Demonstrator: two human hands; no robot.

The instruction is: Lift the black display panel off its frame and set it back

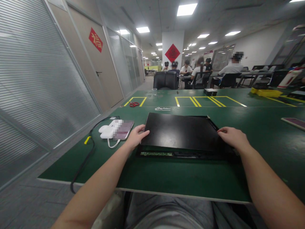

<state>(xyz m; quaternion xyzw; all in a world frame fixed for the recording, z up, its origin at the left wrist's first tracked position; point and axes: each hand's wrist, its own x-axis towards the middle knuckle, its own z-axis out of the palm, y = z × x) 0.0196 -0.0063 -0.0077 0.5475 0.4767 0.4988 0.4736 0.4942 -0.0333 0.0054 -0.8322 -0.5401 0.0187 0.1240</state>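
Note:
A black, flat rectangular panel (178, 132) lies slightly tilted over a shallow black casing (197, 155). Along the casing's near side a strip of green circuit board (156, 154) shows; the rest of the inside is hidden under the panel. My left hand (137, 137) grips the panel's left edge, thumb on top and fingers underneath. At the opposite side my right hand (234, 137) is closed on the right edge, where panel and casing meet; its fingertips are partly hidden.
Left on the green table (83, 168) are a phone (126, 129), a white charger (107, 130) and a black cable (89, 152). Farther back lie red scissors (134, 104), small white pieces (162, 108), a clear cup (154, 91) and a black box (210, 92). Several people sit beyond.

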